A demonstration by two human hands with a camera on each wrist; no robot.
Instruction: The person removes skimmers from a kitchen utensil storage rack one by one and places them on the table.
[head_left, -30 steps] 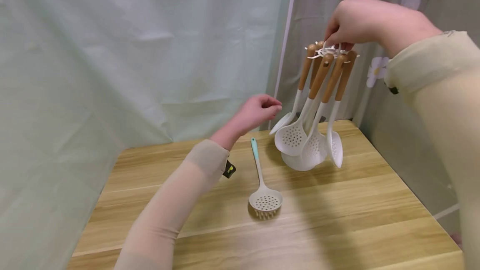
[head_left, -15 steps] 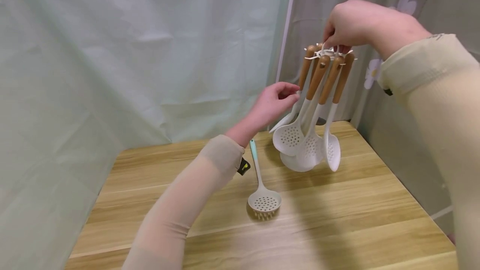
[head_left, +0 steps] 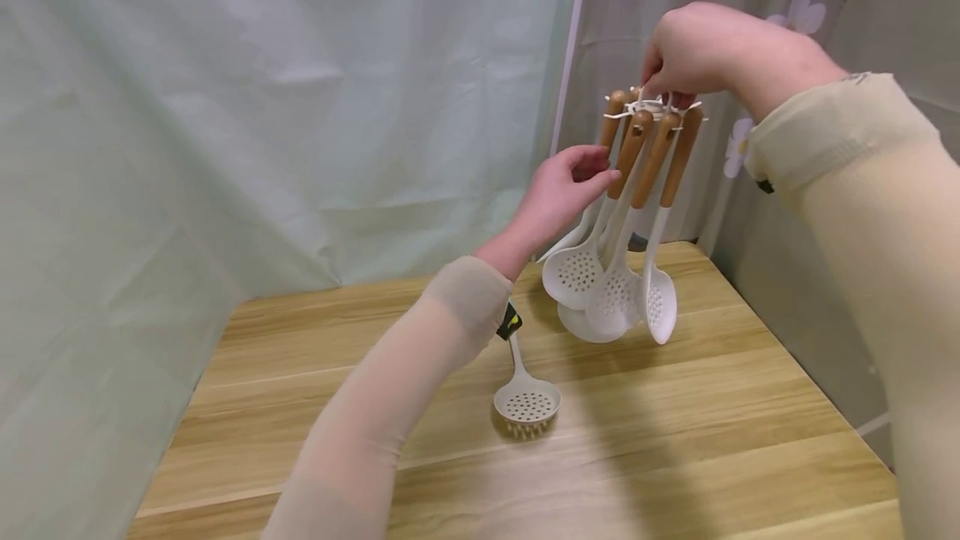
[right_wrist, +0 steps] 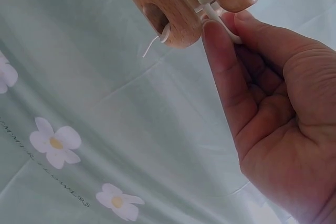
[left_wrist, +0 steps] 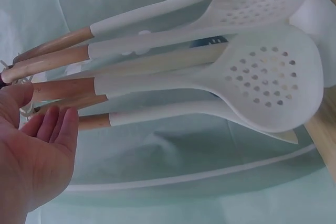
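Right hand (head_left: 693, 48) is pinching the tie (head_left: 651, 107) that bundles the utensils (head_left: 626, 215) hanging above the table (head_left: 675, 440), left hand (head_left: 562, 190) is reaching half-open, holding nothing, fingers at 1 handle (head_left: 609, 133); best gripping it firmly while steadying the bundle.

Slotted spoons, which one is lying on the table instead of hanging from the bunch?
The teal-handled skimmer lies flat on the wooden table, alone. The others, with wooden handles, hang tied together from the right hand.
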